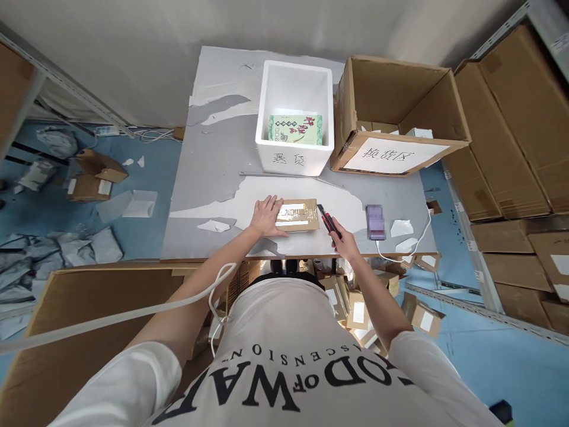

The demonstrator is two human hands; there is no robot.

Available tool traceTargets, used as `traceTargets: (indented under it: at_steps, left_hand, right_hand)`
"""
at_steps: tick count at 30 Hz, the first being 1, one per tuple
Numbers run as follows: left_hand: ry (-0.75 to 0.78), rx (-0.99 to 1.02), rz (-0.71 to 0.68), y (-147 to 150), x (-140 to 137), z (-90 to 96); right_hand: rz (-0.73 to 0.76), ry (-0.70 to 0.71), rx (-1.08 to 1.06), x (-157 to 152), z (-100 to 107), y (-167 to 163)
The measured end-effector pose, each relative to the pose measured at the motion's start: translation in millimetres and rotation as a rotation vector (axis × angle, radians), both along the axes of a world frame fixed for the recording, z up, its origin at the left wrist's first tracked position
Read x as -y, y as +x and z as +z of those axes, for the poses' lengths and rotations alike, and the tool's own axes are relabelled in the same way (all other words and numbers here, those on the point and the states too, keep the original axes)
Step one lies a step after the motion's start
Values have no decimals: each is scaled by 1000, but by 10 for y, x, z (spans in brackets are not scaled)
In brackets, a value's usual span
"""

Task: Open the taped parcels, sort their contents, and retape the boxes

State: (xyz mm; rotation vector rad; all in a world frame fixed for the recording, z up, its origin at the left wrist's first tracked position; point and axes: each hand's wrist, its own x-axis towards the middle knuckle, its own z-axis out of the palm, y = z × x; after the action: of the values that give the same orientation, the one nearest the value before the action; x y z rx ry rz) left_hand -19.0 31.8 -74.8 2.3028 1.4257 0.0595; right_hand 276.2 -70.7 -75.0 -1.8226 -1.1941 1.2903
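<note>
A small brown cardboard box [299,216] with shiny tape over its top lies flat near the front of the table. Against its left end rests my left hand [268,217], fingers spread and touching the box. My right hand [344,238] is closed around a black and red utility knife [328,220]. The knife's tip points up and left, close to the box's right end. Whether the tip touches the cardboard I cannot tell.
Behind the box stand a white foam bin [296,157] holding a green printed pack [295,130] and a large labelled carton [398,155]. A phone [376,222] on a white cable and paper scraps [401,228] lie to the right. A torn covering patches the table [213,160].
</note>
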Motion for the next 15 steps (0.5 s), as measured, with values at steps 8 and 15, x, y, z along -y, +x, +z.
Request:
traceTargets:
  at_steps: [8, 15]
  left_hand:
    - [34, 32, 34, 33, 19, 10]
    - [62, 54, 52, 39, 4, -34]
  right_hand:
    - [225, 82, 416, -86, 291, -31]
    - [498, 28, 778, -220, 680, -144]
